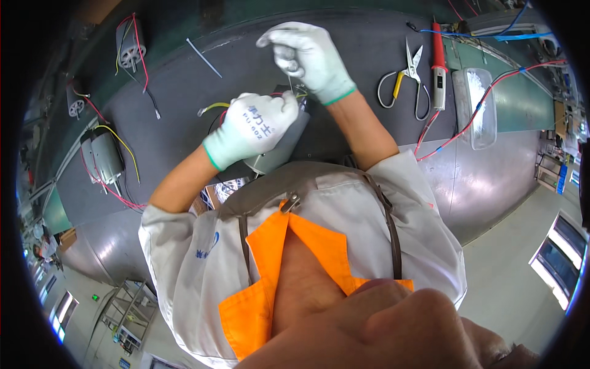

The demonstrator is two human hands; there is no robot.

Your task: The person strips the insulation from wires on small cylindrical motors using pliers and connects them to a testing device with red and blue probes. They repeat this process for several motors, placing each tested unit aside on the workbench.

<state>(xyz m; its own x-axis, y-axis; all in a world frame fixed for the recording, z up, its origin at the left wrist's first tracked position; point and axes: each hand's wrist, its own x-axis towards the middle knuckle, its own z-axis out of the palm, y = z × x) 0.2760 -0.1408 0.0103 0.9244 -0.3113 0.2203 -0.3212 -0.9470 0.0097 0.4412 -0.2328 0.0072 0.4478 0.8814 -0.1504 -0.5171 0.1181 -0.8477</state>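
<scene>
I see left hand point(257, 128) clamped on grey motor point(279, 147) near tabletop point(344, 43) edge; right hand point(307, 55) pinches thin wire point(291, 83) above it; scissors point(410, 77) right.

Dark grey workbench point(184, 80), scissors point(409, 77), red soldering iron point(437, 61), cable tie point(204, 58), wired motors point(104, 157)

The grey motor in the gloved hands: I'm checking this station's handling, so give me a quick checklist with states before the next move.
1. Grey motor gripped by left hand: ok.
2. Right hand pinching something thin above the motor: ok; what it is, cannot tell.
3. Both hands gloved: ok.
4. Scissors lying apart from the hands on the table: ok.
5. Red-handled tool lying beside the scissors: ok.
6. Yellow wire free of the fingers: cannot tell.
</scene>
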